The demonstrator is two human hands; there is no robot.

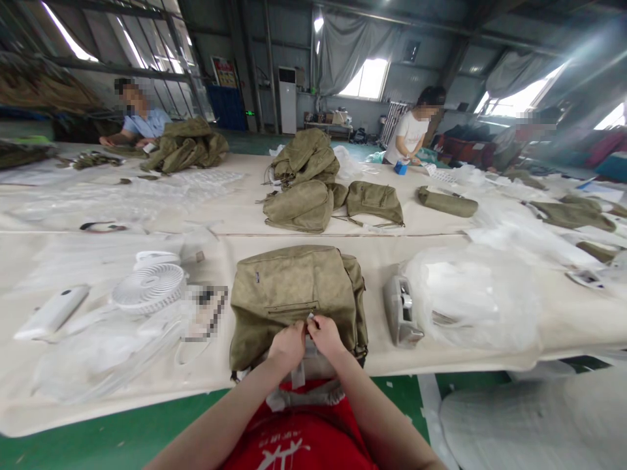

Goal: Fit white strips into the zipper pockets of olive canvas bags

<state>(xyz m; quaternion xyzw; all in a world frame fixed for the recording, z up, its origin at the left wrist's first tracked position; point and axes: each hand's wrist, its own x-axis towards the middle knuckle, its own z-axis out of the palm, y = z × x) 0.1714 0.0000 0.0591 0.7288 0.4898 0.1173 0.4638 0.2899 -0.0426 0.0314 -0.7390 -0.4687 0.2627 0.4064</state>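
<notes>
An olive-green fabric bag (289, 281) lies in front of me at the table's near edge, its zipped pocket (292, 309) facing up. My left hand (288, 344) is closed at the bag's near side, just below the zip; what its fingers hold is hidden. Right beside it, my right hand (325, 334) is closed in a pinch, and a small white piece (310, 316) shows at its fingertips. A strip of clear plastic (298, 375) hangs beneath my hands.
A tape dispenser (402, 310) and clear plastic bags (475, 300) lie to the right. On the left are a white fan (149, 287) and plastic sheets. More olive bags (298, 205) sit across the table (235, 225). Several people work beyond.
</notes>
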